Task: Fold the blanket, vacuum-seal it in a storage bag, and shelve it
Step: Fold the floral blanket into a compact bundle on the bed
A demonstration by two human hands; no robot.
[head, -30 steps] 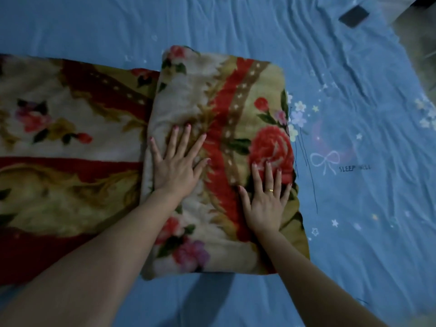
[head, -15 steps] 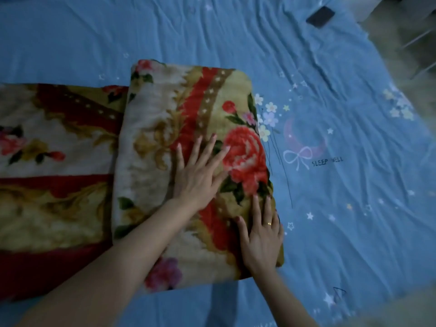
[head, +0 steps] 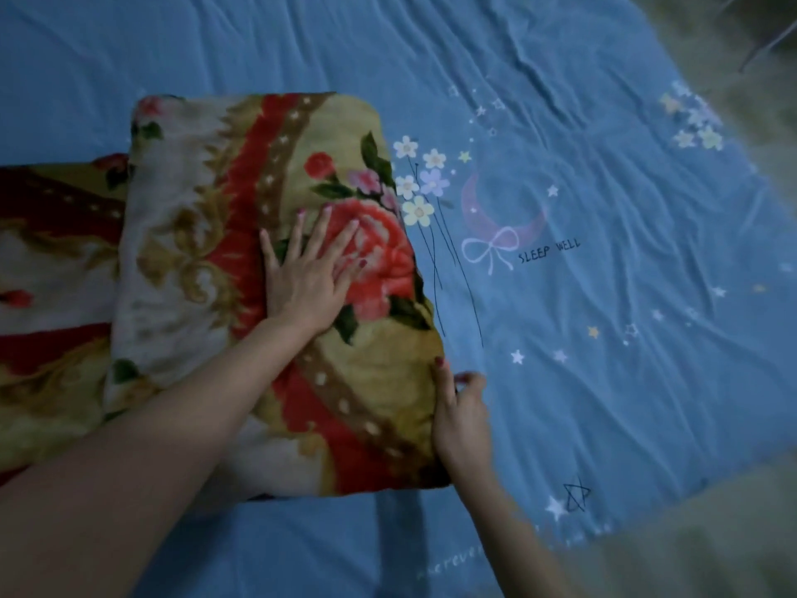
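Slid off the blanket (head: 181,235), right hand (head: 459,418) curls at its edge; left hand (head: 308,274) presses flat.

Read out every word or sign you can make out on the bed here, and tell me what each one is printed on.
"SLEEP WELL": black handwritten-style print on the blue bedsheet, beside the crescent moon and bow motif.
Pale script along the sheet's near edge: too faint and blurred to read.
The floral blanket carries no text.
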